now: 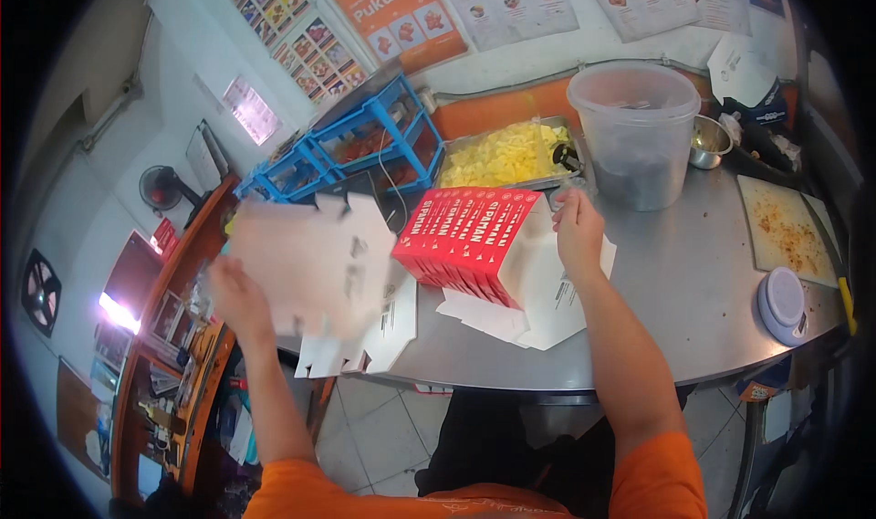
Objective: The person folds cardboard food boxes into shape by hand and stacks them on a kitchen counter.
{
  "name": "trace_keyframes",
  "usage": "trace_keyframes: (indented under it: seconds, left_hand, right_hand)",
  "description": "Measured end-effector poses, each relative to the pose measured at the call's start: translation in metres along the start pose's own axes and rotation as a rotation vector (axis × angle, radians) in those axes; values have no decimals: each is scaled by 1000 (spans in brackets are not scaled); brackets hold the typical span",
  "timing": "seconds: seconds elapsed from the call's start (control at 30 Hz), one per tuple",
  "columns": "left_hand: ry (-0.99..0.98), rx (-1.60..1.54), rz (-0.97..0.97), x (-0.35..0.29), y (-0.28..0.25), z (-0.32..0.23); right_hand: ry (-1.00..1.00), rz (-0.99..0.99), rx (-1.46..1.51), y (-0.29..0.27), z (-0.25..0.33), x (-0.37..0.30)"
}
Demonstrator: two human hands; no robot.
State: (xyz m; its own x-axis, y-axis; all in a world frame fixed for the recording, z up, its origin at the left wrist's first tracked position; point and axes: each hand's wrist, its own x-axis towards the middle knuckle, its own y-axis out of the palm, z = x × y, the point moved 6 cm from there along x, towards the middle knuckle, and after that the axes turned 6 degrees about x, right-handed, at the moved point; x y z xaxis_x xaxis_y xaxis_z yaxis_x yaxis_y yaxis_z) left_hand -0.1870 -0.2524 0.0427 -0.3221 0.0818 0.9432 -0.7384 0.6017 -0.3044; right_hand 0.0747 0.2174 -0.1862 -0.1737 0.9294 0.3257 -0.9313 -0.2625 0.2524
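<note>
My left hand [242, 295] is closed on the left edge of a flat white cardboard box blank [315, 263], which is smeared by motion. Beneath that blank, another white box blank [388, 332] lies at the table's front edge. In the middle stands a stack of red folded cardboard boxes [465, 241], packed side by side with white lettering. White cardboard flaps [547, 304] spread out from the stack's right side and front. My right hand [579, 236] is over the upper part of these flaps, its fingers curled together. What they pinch, if anything, is too small to make out.
Behind the stack, a metal tray of yellow chopped pieces [506, 154] sits beside a large translucent bucket [634, 145]. Blue plastic racks [374, 136] stand back left. To the right are a steel bowl [710, 143], a stained cutting board [789, 231] and a round lidded container [782, 304].
</note>
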Motion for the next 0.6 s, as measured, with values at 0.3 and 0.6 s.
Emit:
trace_keyframes:
  seconds: [0.3, 0.6]
  left_hand:
    - [161, -969, -44, 2, 2, -211]
    - [806, -959, 149, -101, 86, -355]
  right_hand:
    - [-96, -26, -6, -6, 22, -3]
    - [-49, 0, 504, -1, 33, 10]
